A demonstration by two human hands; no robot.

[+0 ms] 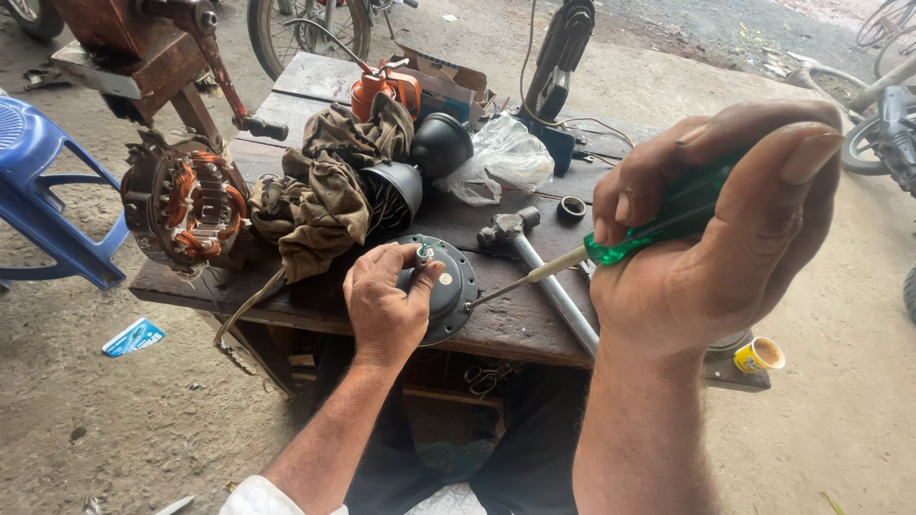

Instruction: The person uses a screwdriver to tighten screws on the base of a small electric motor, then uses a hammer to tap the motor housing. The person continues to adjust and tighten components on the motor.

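On scarred wood (315, 305): round, perhaps metal, cover (456, 291).

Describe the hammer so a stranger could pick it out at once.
Start at the dark wooden workbench. Just right of the round black motor cover under the left hand lies the hammer, crossed by the green-handled screwdriver. It alone has a long bare metal shaft.

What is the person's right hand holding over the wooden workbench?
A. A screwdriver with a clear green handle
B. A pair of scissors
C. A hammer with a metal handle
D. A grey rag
A: the right hand grips a screwdriver with a clear green handle, its thin shaft reaching toward the round dark motor cover that the left hand steadies; the hammer lies untouched on the workbench.
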